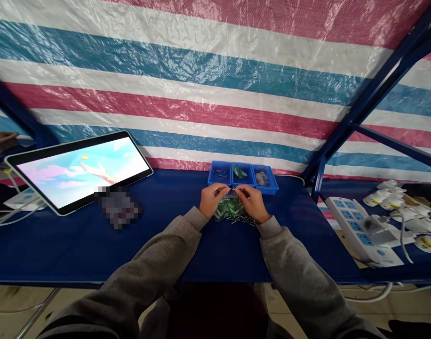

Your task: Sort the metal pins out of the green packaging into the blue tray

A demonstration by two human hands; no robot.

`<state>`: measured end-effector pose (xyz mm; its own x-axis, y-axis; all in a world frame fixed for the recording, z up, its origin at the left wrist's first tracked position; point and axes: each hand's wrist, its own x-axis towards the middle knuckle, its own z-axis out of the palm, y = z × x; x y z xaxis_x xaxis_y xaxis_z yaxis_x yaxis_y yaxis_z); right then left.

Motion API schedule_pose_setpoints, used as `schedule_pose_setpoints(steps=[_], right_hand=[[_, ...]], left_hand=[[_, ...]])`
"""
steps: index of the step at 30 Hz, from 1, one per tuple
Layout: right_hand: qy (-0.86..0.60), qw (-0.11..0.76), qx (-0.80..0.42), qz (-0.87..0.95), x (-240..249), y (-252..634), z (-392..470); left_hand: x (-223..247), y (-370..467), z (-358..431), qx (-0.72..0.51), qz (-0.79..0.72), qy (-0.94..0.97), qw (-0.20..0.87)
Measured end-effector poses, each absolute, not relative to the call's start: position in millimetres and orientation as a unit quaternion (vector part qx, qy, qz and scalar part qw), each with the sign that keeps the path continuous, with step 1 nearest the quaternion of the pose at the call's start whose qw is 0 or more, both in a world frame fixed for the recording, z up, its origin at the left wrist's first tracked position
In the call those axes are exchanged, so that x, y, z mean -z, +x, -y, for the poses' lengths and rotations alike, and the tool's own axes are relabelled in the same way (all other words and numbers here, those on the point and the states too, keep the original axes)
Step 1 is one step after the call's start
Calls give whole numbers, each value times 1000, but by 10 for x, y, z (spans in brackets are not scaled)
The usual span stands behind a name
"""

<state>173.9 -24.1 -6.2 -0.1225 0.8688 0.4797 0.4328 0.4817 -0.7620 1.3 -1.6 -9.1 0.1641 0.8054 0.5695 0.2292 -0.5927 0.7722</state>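
My left hand [211, 200] and my right hand [252, 203] are close together, just in front of the blue bins. Both are closed in a pinch, thumb against fingers. Between the fingertips is a small thin thing [232, 189], too small to name. Below and between the hands lies a heap of green pieces [231, 205], perhaps small bags. Thin dark and silvery metal pieces [242, 218] are spread along the near side of that heap.
Three joined blue bins [219, 173] hold thin metal pieces, green pieces and pale pieces. A lit screen [88, 169] stands left, with a blurred patch beside it. On the right are a power strip [356, 228], white plugs [409, 207] and a blue frame post [317, 174].
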Motion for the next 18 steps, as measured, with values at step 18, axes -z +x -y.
schedule_pose_setpoints(steps=[18], right_hand=[[-476, 516, -169, 692, 11, 1779, 269]], left_hand=[[65, -11, 1, -467, -331, 794, 206]])
